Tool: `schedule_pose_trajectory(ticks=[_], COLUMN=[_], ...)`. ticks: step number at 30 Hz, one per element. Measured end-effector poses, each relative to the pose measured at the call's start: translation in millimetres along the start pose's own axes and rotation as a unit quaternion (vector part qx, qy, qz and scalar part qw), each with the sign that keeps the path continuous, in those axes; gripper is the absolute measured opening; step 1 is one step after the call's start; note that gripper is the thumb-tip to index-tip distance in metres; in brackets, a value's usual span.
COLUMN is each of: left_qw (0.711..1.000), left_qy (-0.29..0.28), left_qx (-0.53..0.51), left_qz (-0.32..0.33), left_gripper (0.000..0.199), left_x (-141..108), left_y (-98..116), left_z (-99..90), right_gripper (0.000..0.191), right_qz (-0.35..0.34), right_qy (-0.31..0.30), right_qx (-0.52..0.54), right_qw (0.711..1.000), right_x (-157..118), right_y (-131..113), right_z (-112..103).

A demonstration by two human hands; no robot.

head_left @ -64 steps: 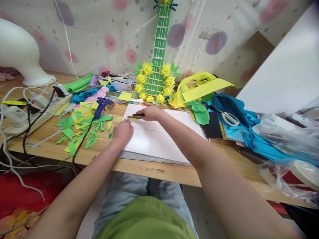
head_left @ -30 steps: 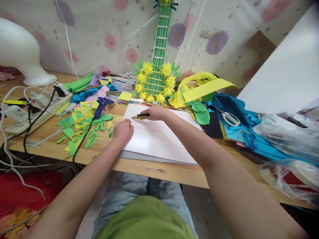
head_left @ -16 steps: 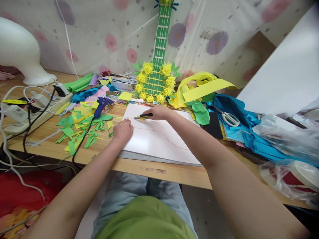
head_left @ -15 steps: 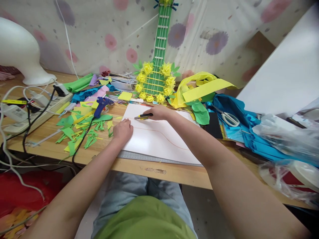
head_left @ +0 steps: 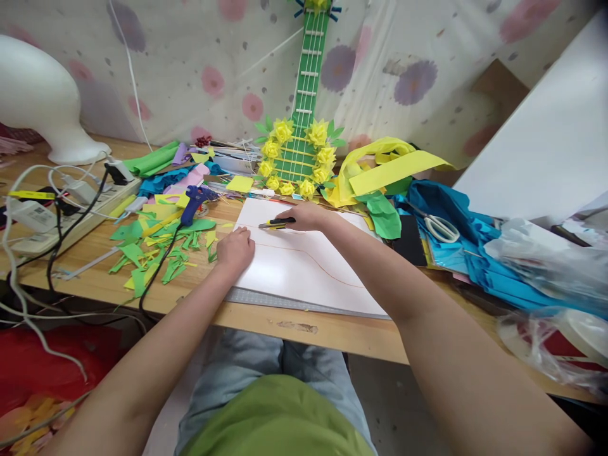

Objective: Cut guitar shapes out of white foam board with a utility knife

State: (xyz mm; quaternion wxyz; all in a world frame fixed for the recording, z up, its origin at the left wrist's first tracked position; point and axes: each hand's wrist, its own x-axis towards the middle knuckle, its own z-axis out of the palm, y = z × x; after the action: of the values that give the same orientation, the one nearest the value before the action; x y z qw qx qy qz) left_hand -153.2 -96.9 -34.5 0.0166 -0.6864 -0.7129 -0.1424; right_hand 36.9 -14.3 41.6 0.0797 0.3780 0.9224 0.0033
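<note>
A white board (head_left: 280,269) with curved orange-brown lines lies on a grey mat (head_left: 266,299) at the table's front. My right hand (head_left: 306,216) grips a yellow and black utility knife (head_left: 280,221), its blade pointing left over the upper part of the board, close to a drawn line. My left hand (head_left: 236,250) rests on the board's left edge, fingers bent and close together; whether anything is under them is hidden.
Green and yellow paper scraps (head_left: 137,253) and a blue glue gun (head_left: 194,202) lie left. Behind stands a green paper guitar (head_left: 304,142) with yellow flowers. Scissors (head_left: 441,228), blue paper (head_left: 475,253) and a power strip (head_left: 85,218) flank the board.
The knife in my right hand has shifted very slightly right along the line. The whole view has moved slightly; my left hand stays on the board's edge.
</note>
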Motion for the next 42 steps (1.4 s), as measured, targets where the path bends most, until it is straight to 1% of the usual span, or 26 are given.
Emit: schedule_pose_trajectory(ticks=[4, 11, 15, 21, 30, 42], left_qw=[1.0, 1.0, 1.0, 1.0, 1.0, 1.0], left_qy=[-0.011, 0.0, -0.001, -0.001, -0.006, -0.012], left_qx=[-0.001, 0.005, 0.004, 0.005, -0.009, -0.007], left_qz=[-0.004, 0.006, 0.008, 0.008, -0.002, 0.0], left_gripper=[0.032, 0.033, 0.033, 0.032, 0.032, 0.033], left_x=[0, 1, 2, 1, 1, 1], left_y=[0, -1, -1, -2, -1, -2], left_z=[-0.1, 1.4, 1.6, 1.3, 0.8, 0.8], right_gripper=[0.041, 0.041, 0.041, 0.041, 0.041, 0.041], right_qz=[0.003, 0.006, 0.001, 0.015, 0.018, 0.009], right_qy=[-0.005, -0.005, -0.006, -0.005, -0.002, 0.005], right_qx=[0.012, 0.032, 0.028, 0.029, 0.031, 0.048], right_qw=[1.0, 0.999, 1.0, 0.999, 0.999, 0.999], right_x=[0, -4, -6, -5, -7, -12], right_y=[1, 2, 1, 1, 5, 7], right_z=[1, 1, 0, 1, 4, 5])
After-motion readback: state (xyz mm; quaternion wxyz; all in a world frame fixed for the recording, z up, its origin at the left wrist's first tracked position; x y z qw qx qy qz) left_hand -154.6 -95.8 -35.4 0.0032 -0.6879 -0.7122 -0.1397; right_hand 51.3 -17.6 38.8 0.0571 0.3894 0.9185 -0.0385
